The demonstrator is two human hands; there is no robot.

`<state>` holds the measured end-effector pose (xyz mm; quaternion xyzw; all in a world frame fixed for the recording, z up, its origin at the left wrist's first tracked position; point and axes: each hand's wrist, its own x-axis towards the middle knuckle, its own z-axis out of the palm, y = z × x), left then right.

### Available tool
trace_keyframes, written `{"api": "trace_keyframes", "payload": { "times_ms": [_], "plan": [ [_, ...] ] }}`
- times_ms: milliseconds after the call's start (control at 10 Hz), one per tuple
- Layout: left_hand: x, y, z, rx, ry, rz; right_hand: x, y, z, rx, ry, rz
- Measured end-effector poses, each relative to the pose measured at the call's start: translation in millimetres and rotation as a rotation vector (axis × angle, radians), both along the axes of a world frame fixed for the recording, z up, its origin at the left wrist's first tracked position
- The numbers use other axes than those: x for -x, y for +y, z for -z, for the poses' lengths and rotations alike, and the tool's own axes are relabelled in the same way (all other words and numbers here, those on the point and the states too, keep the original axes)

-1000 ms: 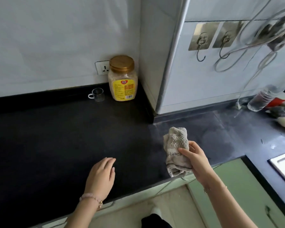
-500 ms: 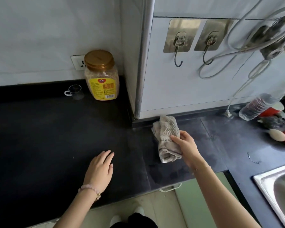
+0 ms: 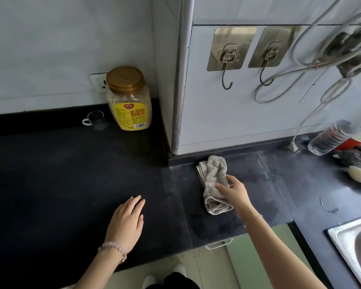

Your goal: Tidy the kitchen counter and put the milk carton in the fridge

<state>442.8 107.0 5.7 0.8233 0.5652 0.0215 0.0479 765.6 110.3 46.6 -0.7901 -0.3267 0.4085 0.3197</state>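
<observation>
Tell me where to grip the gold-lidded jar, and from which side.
Probably round its body just below the lid, coming from the front. The jar stands upright in the corner, wall behind and to its right, and a glass cup sits close on its left, leaving the front open.

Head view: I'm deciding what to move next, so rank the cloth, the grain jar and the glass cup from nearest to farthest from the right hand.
1. The cloth: gripped by the right hand.
2. The grain jar: back corner, to the left.
3. The glass cup: just left of the jar.
</observation>
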Motion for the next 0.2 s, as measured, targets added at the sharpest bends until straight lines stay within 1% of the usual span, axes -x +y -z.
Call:
{"api": "trace_keyframes", "payload": {
  "times_ms": [100, 200],
  "plan": [
    [3, 0, 2, 0.024, -0.034, 0.015, -1, -5, -8, 0.056, -0.031, -0.007],
    [4, -1, -6, 0.082, -0.057, 0.040, -3, -19, -18, 0.102, -0.214, -0.017]
  ]
}}
